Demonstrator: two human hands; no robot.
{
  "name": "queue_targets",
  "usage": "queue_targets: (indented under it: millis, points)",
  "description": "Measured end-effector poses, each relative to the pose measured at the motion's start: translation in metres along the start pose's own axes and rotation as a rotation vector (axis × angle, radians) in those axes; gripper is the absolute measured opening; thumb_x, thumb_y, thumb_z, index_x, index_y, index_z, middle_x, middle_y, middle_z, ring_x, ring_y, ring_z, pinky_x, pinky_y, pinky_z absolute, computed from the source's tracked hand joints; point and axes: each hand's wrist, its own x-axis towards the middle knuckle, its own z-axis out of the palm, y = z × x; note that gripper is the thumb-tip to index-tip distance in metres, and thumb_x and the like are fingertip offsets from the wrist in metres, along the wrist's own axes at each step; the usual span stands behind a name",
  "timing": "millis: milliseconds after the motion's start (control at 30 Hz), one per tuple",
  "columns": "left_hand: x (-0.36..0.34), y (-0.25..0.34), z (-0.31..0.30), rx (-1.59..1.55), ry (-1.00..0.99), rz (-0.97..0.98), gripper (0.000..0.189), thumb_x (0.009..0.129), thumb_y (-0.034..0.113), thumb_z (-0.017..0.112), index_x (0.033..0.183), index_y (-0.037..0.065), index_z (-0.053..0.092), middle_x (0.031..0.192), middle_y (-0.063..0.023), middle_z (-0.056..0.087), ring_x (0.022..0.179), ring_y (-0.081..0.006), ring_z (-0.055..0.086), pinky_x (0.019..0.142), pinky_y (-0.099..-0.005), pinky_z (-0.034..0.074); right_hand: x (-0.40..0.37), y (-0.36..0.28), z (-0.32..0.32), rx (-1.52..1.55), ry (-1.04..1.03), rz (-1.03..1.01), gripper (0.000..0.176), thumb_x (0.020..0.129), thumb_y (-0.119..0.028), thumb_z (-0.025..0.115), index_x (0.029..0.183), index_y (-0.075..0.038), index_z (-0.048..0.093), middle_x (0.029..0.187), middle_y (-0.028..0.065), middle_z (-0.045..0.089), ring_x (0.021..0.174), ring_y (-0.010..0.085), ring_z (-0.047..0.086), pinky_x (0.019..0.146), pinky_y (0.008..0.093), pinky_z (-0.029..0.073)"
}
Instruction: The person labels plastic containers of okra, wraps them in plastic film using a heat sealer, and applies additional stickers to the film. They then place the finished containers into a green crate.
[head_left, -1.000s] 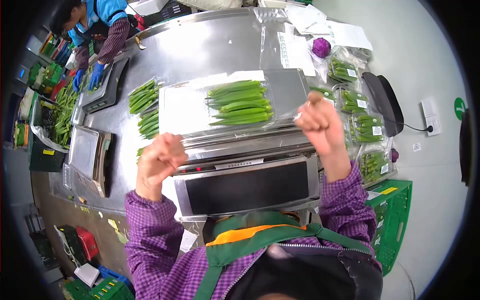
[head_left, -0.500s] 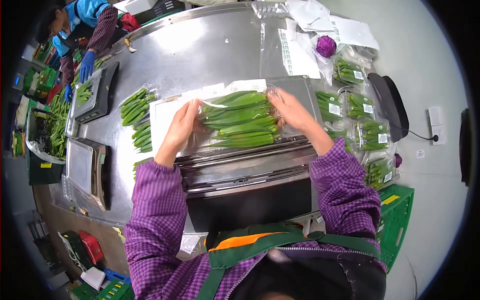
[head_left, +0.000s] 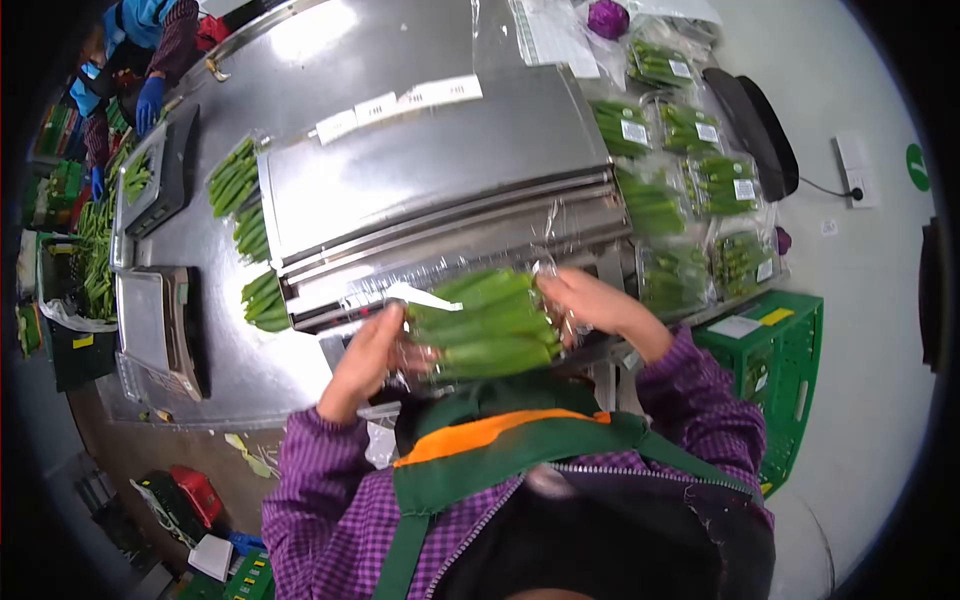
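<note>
A pack of green okra (head_left: 485, 325) in clear plastic film is held level in front of my apron. My left hand (head_left: 365, 360) closes round its left end, and my right hand (head_left: 600, 303) grips the right end, where loose film bunches up. Just beyond the pack is the metal wrapping machine (head_left: 430, 165), its flat top bare except for a row of white labels (head_left: 400, 105) along the back. Film (head_left: 440, 268) stretches along the machine's front edge behind the okra. The pack is slightly blurred.
Unlabelled okra bunches (head_left: 235, 180) lie left of the machine. Several labelled okra packs (head_left: 722, 180) lie to the right, above a green crate (head_left: 770, 350). Two scales (head_left: 155, 325) stand at the left. A co-worker's blue-gloved hand (head_left: 150, 102) is at the far scale.
Both hands have drawn the okra pack from above the machine's top toward my body, past its front edge. The view has tilted and shifted.
</note>
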Motion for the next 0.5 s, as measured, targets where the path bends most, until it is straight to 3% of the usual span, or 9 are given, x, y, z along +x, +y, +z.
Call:
queue_targets:
  millis: [100,167,200,233,300,333,367,433,500]
  points:
    - [-0.009,-0.011,0.003,-0.002,-0.056,-0.028,0.053,0.096,0.042,0.037,0.119,-0.006,0.044,0.103,-0.0163,0.058,0.086,-0.025,0.065,0.068,-0.033,0.057,-0.007,0.018,0.01,0.023,0.012,0.018,0.046,0.096,-0.041,0.036,0.104,0.003,0.047,0.089,0.0114,0.054,0.057,0.0173,0.06,0.048,0.0275,0.051]
    - [-0.022,-0.037,0.008,0.015,0.068,-0.165,0.054,0.096,0.044,0.038,0.116,-0.005,0.047,0.095,-0.0137,0.06,0.077,-0.0214,0.064,0.067,-0.0318,0.056,-0.012,0.047,0.02,-0.036,0.03,0.041,0.05,0.096,-0.04,0.036,0.104,0.007,0.049,0.079,0.0116,0.059,0.051,0.0184,0.06,0.044,0.0276,0.05]
    - [-0.028,-0.05,0.012,0.094,0.186,-0.135,0.052,0.095,0.046,0.039,0.107,-0.003,0.051,0.082,-0.0067,0.056,0.066,-0.0146,0.056,0.058,-0.028,0.048,-0.019,0.045,0.026,-0.121,0.109,0.188,0.046,0.095,-0.038,0.039,0.103,0.006,0.053,0.07,0.0144,0.059,0.058,0.0235,0.062,0.051,0.0309,0.049]
    - [-0.034,-0.062,0.015,0.173,0.303,-0.104,0.051,0.095,0.048,0.04,0.098,-0.001,0.056,0.068,0.0002,0.053,0.056,-0.0079,0.048,0.049,-0.0241,0.039,-0.02,0.055,0.032,-0.114,0.107,0.2,0.046,0.095,-0.038,0.039,0.103,0.006,0.053,0.07,0.0144,0.059,0.058,0.0235,0.062,0.051,0.0309,0.049]
    - [-0.041,-0.086,0.01,0.398,0.433,0.153,0.043,0.096,0.043,0.042,0.087,0.003,0.057,0.059,0.005,0.047,0.048,-0.003,0.039,0.043,-0.0211,0.029,-0.017,0.077,0.044,-0.319,0.594,-0.191,0.037,0.093,-0.032,0.045,0.1,0.003,0.056,0.069,0.0177,0.059,0.066,0.0268,0.063,0.058,0.034,0.048]
    - [-0.042,-0.094,0.013,0.263,0.51,0.166,0.039,0.096,0.04,0.043,0.085,0.005,0.058,0.056,0.006,0.044,0.046,-0.0016,0.035,0.041,-0.02,0.027,-0.014,0.08,0.048,-0.366,0.776,-0.315,0.026,0.091,-0.023,0.049,0.096,0.001,0.059,0.072,0.0184,0.06,0.068,0.0286,0.062,0.061,0.0346,0.046]
    - [-0.041,-0.101,0.015,0.126,0.585,0.176,0.036,0.096,0.037,0.045,0.082,0.006,0.058,0.054,0.007,0.042,0.043,-0.0003,0.032,0.039,-0.0189,0.025,-0.016,0.083,0.047,-0.285,0.778,-0.318,0.024,0.093,-0.019,0.049,0.096,0.002,0.06,0.072,0.0059,0.06,0.062,0.0084,0.052,0.057,0.0266,0.042]
    - [-0.044,-0.105,0.012,0.044,0.626,0.265,0.029,0.096,0.031,0.048,0.082,0.008,0.058,0.052,0.0104,0.036,0.042,0.0003,0.028,0.035,-0.0191,0.02,-0.012,0.091,0.047,-0.166,0.896,-0.457,0.019,0.09,-0.016,0.053,0.094,0.001,0.061,0.079,0.0132,0.066,0.066,0.0179,0.062,0.062,0.0291,0.046]
    - [-0.06,-0.094,0.007,0.098,0.748,0.203,0.026,0.095,0.03,0.049,0.082,0.009,0.058,0.051,0.011,0.034,0.041,0.0003,0.027,0.034,-0.0197,0.019,-0.034,0.083,0.036,-0.108,0.888,-0.345,0.018,0.089,-0.014,0.054,0.095,0.002,0.062,0.078,0.0089,0.067,0.069,0.0135,0.061,0.062,0.0264,0.046]
